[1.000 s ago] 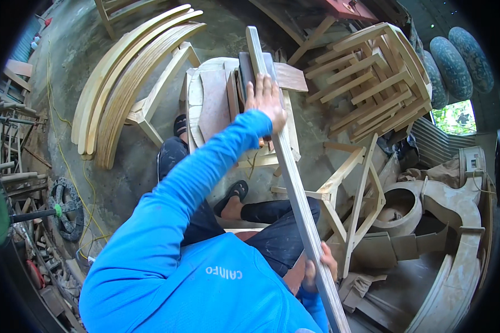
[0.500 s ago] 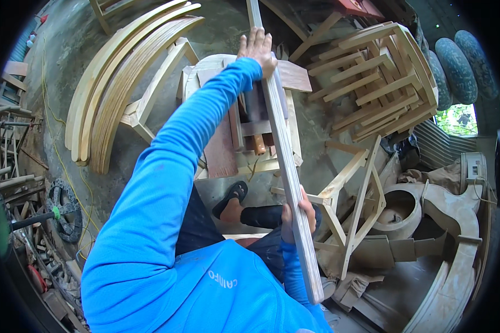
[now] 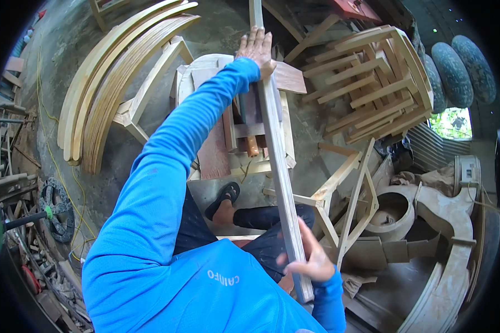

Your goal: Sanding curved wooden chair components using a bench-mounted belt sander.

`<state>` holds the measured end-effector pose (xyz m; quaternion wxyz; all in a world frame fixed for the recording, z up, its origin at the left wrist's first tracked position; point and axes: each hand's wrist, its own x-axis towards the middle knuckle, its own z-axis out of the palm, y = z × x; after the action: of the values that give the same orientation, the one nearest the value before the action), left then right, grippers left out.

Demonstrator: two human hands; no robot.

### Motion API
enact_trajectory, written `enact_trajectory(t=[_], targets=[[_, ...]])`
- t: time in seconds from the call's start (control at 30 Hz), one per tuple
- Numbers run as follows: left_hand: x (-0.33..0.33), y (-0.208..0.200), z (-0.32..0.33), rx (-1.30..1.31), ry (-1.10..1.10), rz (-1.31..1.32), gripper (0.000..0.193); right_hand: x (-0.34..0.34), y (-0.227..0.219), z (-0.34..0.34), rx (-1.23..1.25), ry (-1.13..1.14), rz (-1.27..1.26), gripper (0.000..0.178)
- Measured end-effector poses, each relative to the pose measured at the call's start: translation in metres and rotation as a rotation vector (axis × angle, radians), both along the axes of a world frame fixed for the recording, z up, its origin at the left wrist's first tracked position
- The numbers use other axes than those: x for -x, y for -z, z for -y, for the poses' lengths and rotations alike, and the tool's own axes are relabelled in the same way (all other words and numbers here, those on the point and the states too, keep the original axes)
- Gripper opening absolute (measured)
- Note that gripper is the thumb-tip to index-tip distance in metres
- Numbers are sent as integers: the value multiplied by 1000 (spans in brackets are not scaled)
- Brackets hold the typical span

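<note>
A long, straight wooden beam (image 3: 276, 144) runs from the top of the head view down to beside my lap. My left hand (image 3: 255, 51) lies flat on its upper part, fingers stretched along it. Near the lower end is my right hand (image 3: 312, 256), open with fingers apart and somewhat blurred, its thumb across the beam. Whether fingers also pass underneath is unclear. Below the beam stands a low wooden work stand (image 3: 211, 150) with boards on it. An orange-brown handle (image 3: 252, 146) pokes out from there, its other end hidden.
Curved wooden slats (image 3: 94, 105) are stacked at left. A pile of wooden frames (image 3: 372, 83) sits at far right, with an angled frame (image 3: 333, 188) nearer me. A dusty machine with a round housing (image 3: 391, 211) stands at right. A yellow cord (image 3: 51, 150) crosses the floor at left.
My right hand has loosened from around the beam and slid toward its lower end, fingers spreading. My left hand keeps its place on the beam. The whole view has shifted slightly.
</note>
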<state>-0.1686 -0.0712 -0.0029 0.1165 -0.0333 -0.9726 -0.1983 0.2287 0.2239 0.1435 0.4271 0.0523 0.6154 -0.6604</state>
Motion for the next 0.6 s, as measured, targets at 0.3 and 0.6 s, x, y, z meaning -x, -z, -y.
enact_trajectory(t=[0.3, 0.6], targets=[[-185, -13, -80, -105, -54, 109, 92, -170, -74, -59, -943, -259, -224, 72], [-143, -1, -49, -160, -64, 93, 88, -193, -75, -33, -1152, -15, -625, 53]])
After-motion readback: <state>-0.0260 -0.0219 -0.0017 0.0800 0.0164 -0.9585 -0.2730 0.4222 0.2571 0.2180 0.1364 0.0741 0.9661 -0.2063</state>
